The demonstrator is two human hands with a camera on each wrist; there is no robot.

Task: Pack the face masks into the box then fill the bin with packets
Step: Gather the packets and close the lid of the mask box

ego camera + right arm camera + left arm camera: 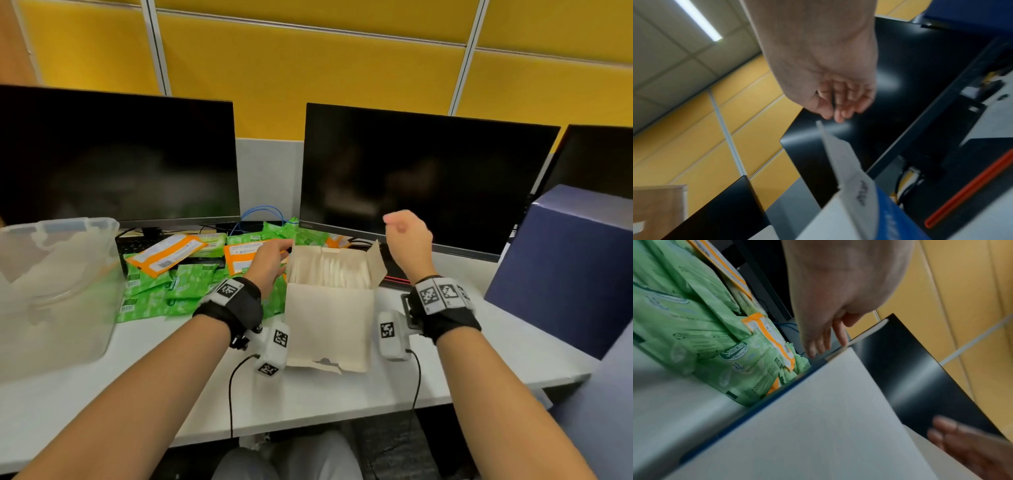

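Note:
An open cardboard box (329, 318) stands mid-desk, its flaps up, with a row of white face masks (330, 269) on edge inside. My left hand (274, 255) reaches over the box's left side. In the left wrist view its fingers (824, 344) point down, fairly straight, at the edge of the box's flap (865, 334). My right hand (404, 233) hovers above and behind the right flap (840, 155), fingers (838, 104) loosely curled, holding nothing. Green packets (185, 281) and orange packets (164, 253) lie heaped left of the box. The clear plastic bin (68, 224) stands at the far left.
Two dark monitors (424, 178) stand along the back of the desk, with a keyboard (137, 245) and a blue cable (262, 210) behind the packets. A large dark blue box (565, 274) stands at the right. White desk surface (325, 397) lies in front of the box.

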